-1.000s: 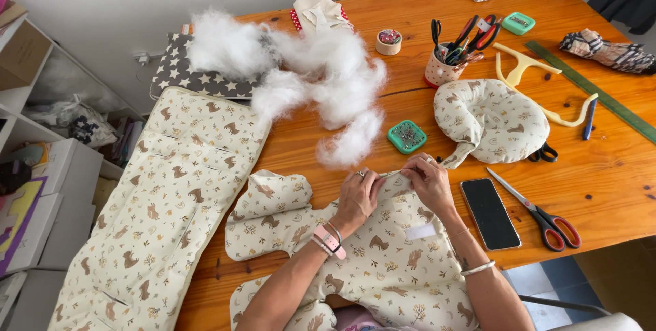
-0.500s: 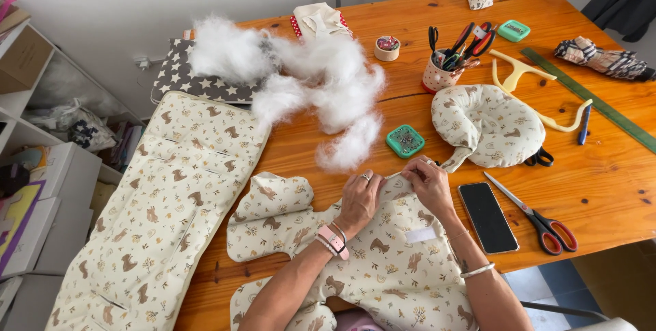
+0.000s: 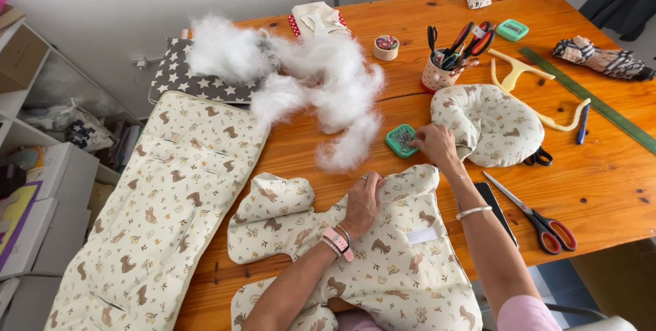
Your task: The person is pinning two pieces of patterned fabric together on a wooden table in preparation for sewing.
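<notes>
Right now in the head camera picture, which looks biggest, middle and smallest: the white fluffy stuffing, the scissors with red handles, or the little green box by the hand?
1. The white stuffing, by far the largest, spread across the table.
2. The red-handled scissors.
3. The green box, smallest, at the right hand.
The scissors lie a bit nearer the camera, but they still clearly look longer than the box.

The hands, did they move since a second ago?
Yes. The right hand left the patterned fabric piece and reached up to the small green pin box. The left hand stayed pressing the fabric. Stuffing, scissors and phone stayed put.
</notes>
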